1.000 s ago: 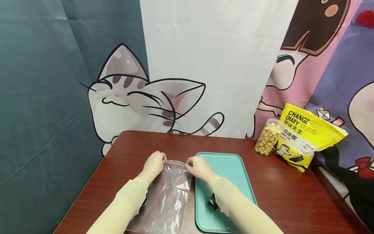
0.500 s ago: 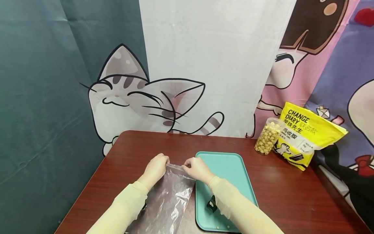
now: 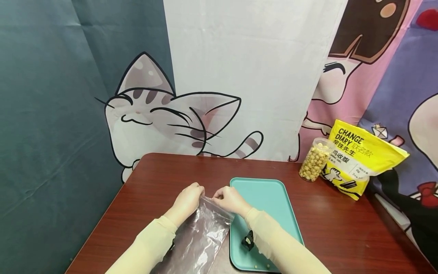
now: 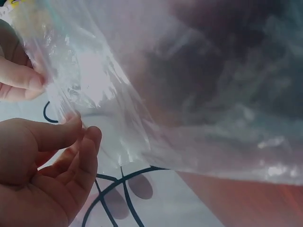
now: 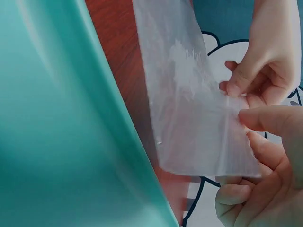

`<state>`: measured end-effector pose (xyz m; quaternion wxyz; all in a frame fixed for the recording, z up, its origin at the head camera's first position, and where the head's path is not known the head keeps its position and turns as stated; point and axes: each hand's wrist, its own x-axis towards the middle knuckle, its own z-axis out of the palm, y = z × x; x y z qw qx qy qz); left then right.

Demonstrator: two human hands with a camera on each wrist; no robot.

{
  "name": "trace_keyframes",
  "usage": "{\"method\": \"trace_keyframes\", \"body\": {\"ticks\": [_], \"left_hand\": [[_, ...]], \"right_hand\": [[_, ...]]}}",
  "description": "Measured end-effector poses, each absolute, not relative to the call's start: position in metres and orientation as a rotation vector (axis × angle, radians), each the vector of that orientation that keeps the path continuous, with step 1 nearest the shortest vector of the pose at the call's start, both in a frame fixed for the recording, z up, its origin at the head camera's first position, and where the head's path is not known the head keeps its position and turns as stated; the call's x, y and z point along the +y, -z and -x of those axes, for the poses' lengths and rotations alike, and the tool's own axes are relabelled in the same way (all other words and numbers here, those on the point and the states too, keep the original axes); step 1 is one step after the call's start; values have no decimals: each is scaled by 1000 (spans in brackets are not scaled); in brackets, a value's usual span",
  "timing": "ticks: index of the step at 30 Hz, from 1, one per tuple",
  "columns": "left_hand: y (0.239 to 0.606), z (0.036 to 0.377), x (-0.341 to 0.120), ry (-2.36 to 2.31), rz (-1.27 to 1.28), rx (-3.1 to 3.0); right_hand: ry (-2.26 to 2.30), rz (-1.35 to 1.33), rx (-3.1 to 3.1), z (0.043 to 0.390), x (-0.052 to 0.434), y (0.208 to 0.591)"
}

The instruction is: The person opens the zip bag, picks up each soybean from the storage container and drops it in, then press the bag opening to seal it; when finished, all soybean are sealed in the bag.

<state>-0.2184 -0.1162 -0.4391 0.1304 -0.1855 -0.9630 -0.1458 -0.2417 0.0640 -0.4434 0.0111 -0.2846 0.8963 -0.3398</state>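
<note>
**Inspector:** Status of the hands?

**Operator:** I see my left hand (image 3: 187, 198) and right hand (image 3: 230, 199) each pinching the top edge of the clear, crinkled plastic zip bag (image 3: 202, 236), held just above the dark red wooden table (image 3: 342, 224), beside the teal plastic tray (image 3: 273, 201).

**Inspector:** Advice?

**Operator:** Thumbs opposite forefingers, separate the two layers evenly. Whether the seal has parted, I cannot tell.

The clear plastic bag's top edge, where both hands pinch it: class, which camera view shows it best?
The right wrist view: the clear plastic bag hangs sharp there, with the left hand and right hand pinching its top edge. The head view shows the whole bag small beside the teal tray. The left wrist view shows it blurred and close.
</note>
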Motion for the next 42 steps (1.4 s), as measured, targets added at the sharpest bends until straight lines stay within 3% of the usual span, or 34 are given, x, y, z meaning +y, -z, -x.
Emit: {"method": "trace_keyframes", "body": {"ticks": [23, 32, 42], "left_hand": [[446, 218, -107, 649, 536, -2732], [448, 212, -107, 974, 333, -2554], [452, 199, -105, 994, 164, -2616]], "right_hand": [[1258, 681, 2617, 232, 69, 451], [1332, 636, 2578, 226, 69, 455], [1384, 638, 2571, 221, 69, 454]]}}
